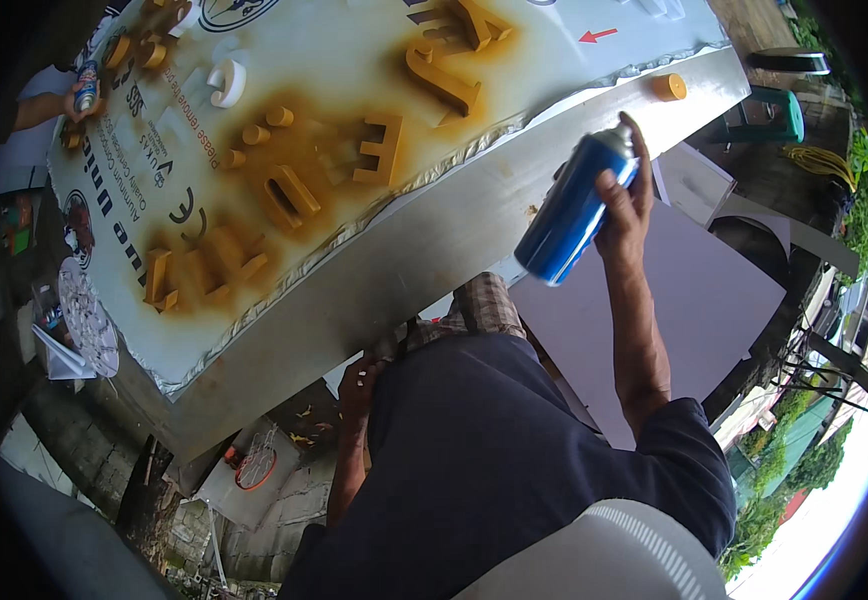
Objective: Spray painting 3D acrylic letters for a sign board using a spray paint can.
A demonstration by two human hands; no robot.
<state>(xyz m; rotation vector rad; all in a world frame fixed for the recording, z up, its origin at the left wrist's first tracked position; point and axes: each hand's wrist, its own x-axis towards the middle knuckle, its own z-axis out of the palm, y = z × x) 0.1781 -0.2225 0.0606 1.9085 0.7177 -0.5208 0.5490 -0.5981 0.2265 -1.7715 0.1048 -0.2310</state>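
Observation:
My right hand (626, 215) is wrapped round a blue spray can (569, 205), which tilts above the table's right-hand end. The index finger reaches up to the can's top. Low beside my body, near the table's front edge, is my left hand (357, 385); its fingers look curled, and what they hold, if anything, is hidden. On the film-covered sheet (284, 60) stand several golden-brown block letters, among them an E-shaped letter (379, 150) and a U-shaped letter (291, 197). Brown overspray surrounds them. One curved letter (226, 82) is still white.
At the far left a co-worker's hand (79, 105) holds another blue spray can (86, 85). A yellow-brown round piece (669, 87) sits on the metal table edge (404, 270). White panels (654, 300) lean at right, near a green stool (779, 115).

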